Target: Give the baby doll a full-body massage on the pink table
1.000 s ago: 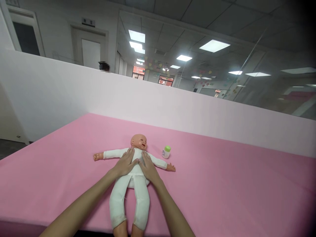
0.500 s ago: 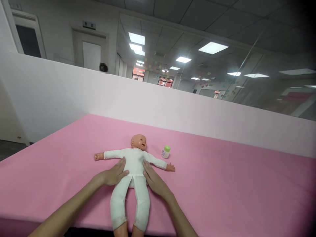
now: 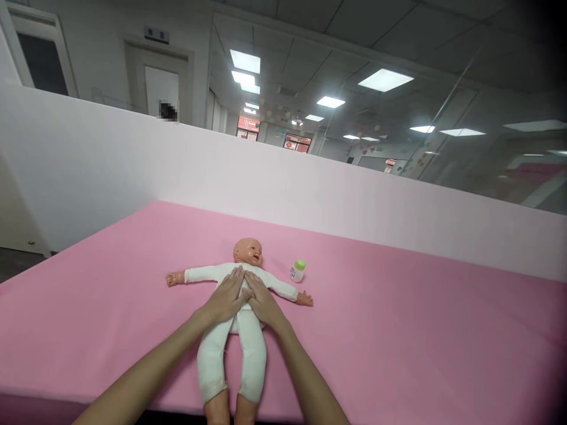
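Observation:
A baby doll (image 3: 251, 348) with a white cloth body lies on its back on a pink-covered table (image 3: 398, 330), its arms stretched out to the sides and its feet toward me. My left hand (image 3: 227, 297) rests flat on the left of its chest and belly, fingers pointing at the head. Mirroring it, my right hand (image 3: 262, 300) lies flat on the right side of the torso. The two hands meet near the midline, thumbs touching or overlapping. Beyond the doll's right-hand arm stands a small clear jar (image 3: 297, 271) with a green lid.
A low white wall (image 3: 310, 189) runs along the table's far side, with glass above it. Past the wall, the top of a person's head (image 3: 168, 111), blurred out, shows in front of a door (image 3: 162, 82). The table's front edge lies close to me.
Both hands have moved from the sides of the doll's torso inward and up onto the middle of its chest. The person's head behind the wall has shifted left.

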### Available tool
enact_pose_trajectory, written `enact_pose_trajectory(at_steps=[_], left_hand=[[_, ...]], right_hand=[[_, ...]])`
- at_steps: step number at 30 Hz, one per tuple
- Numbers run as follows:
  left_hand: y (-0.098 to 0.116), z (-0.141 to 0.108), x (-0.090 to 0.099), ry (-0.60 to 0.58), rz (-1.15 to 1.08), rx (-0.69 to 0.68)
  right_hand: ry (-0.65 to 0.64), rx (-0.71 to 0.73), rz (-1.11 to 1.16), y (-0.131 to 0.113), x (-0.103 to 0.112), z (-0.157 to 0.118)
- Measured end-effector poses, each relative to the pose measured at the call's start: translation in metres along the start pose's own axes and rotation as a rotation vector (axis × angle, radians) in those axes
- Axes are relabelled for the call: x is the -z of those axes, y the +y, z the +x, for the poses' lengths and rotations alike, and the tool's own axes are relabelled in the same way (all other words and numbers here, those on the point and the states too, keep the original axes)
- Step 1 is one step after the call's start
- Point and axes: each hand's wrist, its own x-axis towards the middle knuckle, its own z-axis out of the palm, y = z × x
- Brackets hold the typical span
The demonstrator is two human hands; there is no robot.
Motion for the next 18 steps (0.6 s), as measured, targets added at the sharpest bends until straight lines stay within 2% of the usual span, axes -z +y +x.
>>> enact_pose_trajectory(at_steps=[5, 9, 13, 18], left_hand=[[-0.024, 0.006, 0.007, 0.004, -0.048, 0.124], [-0.045, 0.004, 0.008, 0.023, -0.091, 0.198], [-0.057, -0.001, 0.005, 0.062, -0.021, 0.204], [-0.071, -0.007, 0.003, 0.187, 0.232, 0.123]], right_hand=[[0.141, -0.075, 0.034, 0.022, -0.007, -0.001], [0.214, -0.191, 0.04, 0.039, -0.007, -0.006], [0.239, -0.197, -0.049, 0.053, 0.0, -0.016], [0.291, -0.151, -0.134, 0.066, 0.015, -0.034]])
